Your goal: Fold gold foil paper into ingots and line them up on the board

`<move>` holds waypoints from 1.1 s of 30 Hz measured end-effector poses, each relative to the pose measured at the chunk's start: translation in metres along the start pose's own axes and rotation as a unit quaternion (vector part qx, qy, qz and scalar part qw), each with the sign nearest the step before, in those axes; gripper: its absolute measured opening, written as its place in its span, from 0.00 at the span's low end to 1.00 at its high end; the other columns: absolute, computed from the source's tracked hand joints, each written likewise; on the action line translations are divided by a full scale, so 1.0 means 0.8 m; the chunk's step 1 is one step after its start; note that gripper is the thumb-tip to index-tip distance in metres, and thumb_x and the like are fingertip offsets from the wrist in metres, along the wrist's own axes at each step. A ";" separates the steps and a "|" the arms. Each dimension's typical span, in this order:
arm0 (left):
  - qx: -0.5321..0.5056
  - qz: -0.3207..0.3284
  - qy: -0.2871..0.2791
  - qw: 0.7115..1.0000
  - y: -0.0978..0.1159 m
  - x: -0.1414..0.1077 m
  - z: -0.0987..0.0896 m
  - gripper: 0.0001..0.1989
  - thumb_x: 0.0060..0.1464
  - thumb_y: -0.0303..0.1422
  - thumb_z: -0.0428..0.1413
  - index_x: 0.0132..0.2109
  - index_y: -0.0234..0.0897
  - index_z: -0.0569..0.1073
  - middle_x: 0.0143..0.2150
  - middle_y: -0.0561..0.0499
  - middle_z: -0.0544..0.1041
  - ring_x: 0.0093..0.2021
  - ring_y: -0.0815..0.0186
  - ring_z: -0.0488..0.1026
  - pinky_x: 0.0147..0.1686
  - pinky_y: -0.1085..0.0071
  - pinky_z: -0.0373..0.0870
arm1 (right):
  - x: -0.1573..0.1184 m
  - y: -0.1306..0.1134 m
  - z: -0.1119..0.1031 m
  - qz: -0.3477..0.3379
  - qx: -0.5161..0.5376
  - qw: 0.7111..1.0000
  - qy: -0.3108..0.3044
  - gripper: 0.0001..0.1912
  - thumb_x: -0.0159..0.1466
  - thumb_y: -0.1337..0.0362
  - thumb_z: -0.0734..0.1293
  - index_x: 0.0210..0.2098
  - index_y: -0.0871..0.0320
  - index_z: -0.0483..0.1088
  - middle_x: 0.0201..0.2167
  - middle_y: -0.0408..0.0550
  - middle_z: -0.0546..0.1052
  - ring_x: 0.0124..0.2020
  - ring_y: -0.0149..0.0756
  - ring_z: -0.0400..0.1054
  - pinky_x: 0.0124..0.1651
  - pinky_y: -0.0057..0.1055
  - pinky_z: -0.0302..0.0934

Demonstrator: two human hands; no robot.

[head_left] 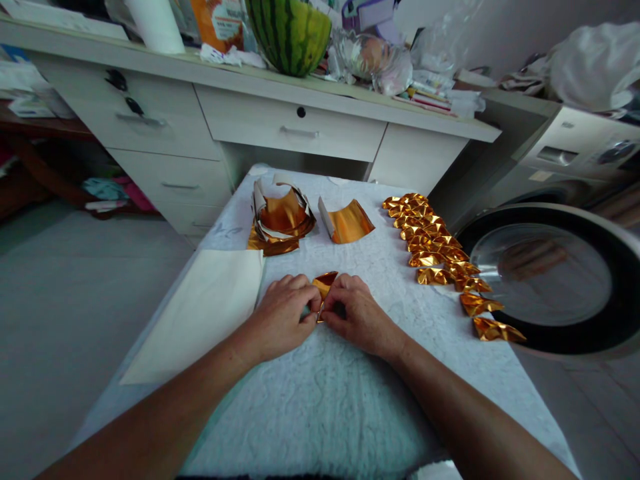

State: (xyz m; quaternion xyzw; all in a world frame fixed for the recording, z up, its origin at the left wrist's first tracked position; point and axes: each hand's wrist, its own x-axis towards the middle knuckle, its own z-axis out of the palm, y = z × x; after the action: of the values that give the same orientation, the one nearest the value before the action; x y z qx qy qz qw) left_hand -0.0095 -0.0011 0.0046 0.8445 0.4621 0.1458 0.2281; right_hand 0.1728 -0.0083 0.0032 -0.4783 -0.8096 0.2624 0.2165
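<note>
Between both hands, low over the cloth-covered table (360,387), is a small partly folded sheet of gold foil paper (324,283). My left hand (289,310) pinches its left side with thumb and fingers. From the right, my right hand (359,310) pinches the same piece, the fingertips almost meeting. Its lower part is largely hidden by the fingers. Beyond the hands lie a single curled gold sheet (352,222) with a pale back and, left of it, a curled stack of gold foil sheets (283,213).
Folded gold foil pieces (425,233) line the table's right side in rows. A flat white paper (200,307) lies at left. Behind stands a white drawer counter (295,130) bearing a cut watermelon (290,33). The washing machine's open round door (550,277) is close at right.
</note>
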 end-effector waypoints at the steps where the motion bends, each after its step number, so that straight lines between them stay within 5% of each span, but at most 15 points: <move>1: 0.002 0.000 0.000 1.000 0.000 0.000 0.000 0.04 0.51 0.26 0.51 0.33 0.40 0.70 0.37 0.51 0.69 0.42 0.59 0.65 0.43 0.62 0.60 | 0.000 0.000 0.000 0.002 -0.002 1.000 0.003 0.04 0.57 0.72 0.69 0.28 0.58 0.73 0.36 0.46 0.70 0.42 0.37 0.62 0.48 0.38 0.55; 33: 0.003 0.005 -0.018 1.000 0.000 -0.003 -0.004 0.02 0.56 0.31 0.53 0.35 0.40 0.70 0.38 0.50 0.69 0.44 0.58 0.64 0.44 0.62 0.61 | 0.001 0.002 0.005 0.009 -0.013 1.000 0.024 0.05 0.57 0.72 0.69 0.27 0.58 0.71 0.33 0.45 0.70 0.38 0.36 0.62 0.44 0.36 0.54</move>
State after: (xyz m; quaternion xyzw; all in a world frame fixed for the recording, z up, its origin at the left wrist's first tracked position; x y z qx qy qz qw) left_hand -0.0120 -0.0028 0.0071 0.8497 0.4544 0.1301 0.2336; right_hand 0.1707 -0.0077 -0.0005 -0.4943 -0.8033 0.2425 0.2269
